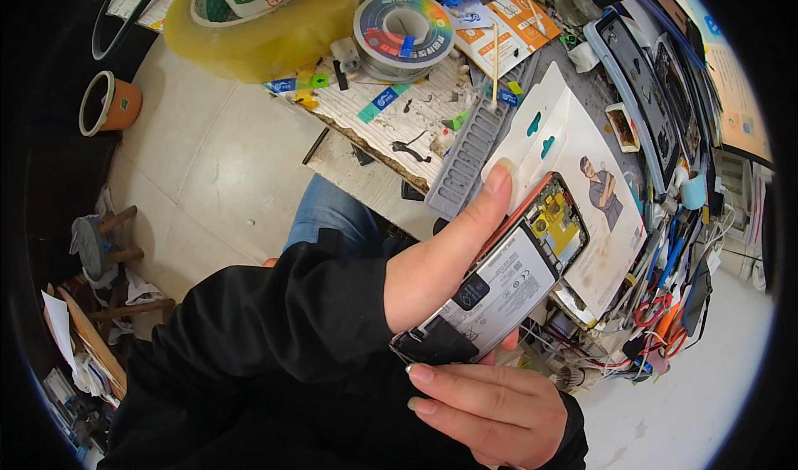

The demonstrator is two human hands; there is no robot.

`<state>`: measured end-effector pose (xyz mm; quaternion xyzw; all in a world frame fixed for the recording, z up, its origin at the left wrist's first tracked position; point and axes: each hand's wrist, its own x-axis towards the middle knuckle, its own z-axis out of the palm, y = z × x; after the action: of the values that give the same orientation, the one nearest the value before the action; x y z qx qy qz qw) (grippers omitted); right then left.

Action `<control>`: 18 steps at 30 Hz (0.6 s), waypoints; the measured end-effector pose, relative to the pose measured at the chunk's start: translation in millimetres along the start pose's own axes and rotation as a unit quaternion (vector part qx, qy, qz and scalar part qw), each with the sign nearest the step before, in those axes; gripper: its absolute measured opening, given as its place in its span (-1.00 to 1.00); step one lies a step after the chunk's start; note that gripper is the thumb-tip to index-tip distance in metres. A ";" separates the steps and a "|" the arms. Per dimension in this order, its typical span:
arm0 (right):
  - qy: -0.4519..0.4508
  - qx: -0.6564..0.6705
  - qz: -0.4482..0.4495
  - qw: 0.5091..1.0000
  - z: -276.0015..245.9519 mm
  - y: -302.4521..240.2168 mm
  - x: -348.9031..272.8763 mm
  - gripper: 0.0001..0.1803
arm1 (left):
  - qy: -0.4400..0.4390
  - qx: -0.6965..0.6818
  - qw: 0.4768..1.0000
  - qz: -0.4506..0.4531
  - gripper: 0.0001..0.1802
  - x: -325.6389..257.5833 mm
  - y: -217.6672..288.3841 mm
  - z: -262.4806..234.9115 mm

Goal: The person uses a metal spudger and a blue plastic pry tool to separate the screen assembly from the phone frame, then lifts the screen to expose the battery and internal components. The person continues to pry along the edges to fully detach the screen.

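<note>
My left hand grips an opened smartphone, tilted above my lap. The thumb lies along its reddish edge, and fingertips show under the opposite side. A grey-white battery fills the middle of the phone. At its far end sits a yellowish circuit board; a black section covers the near end. My right hand is bent at the phone's near bottom corner. Its fingertips meet by a tiny shiny spot there, and its thumb is hidden. Behind the phone is a white card package with turquoise-edged slots.
A grey slotted tray and a cotton swab lie on the cluttered bench. A solder spool and a large yellow tape roll stand farther back. Phone frames and orange-handled tools crowd the right.
</note>
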<state>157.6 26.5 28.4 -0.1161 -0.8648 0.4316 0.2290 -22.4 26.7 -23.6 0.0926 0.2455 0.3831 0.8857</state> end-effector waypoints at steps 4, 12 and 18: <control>-0.030 -0.001 -0.018 0.999 -0.7 1.0 -2.0 -0.76 | 0.023 -0.014 1.000 -0.013 0.21 -0.9 0.3 4.2; 0.017 -0.082 -0.036 0.996 8.8 -4.7 -5.5 -0.74 | 0.036 -0.051 0.997 -0.038 0.21 1.3 -0.6 3.6; 0.054 -0.113 -0.030 0.992 20.9 -7.0 -10.0 -0.75 | 0.052 -0.057 0.997 -0.026 0.21 4.4 -2.0 5.3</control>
<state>155.9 3.9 20.2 -0.1385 -0.8974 0.3175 0.2734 -15.9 28.6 -21.3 0.0157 0.2716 0.3780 0.8849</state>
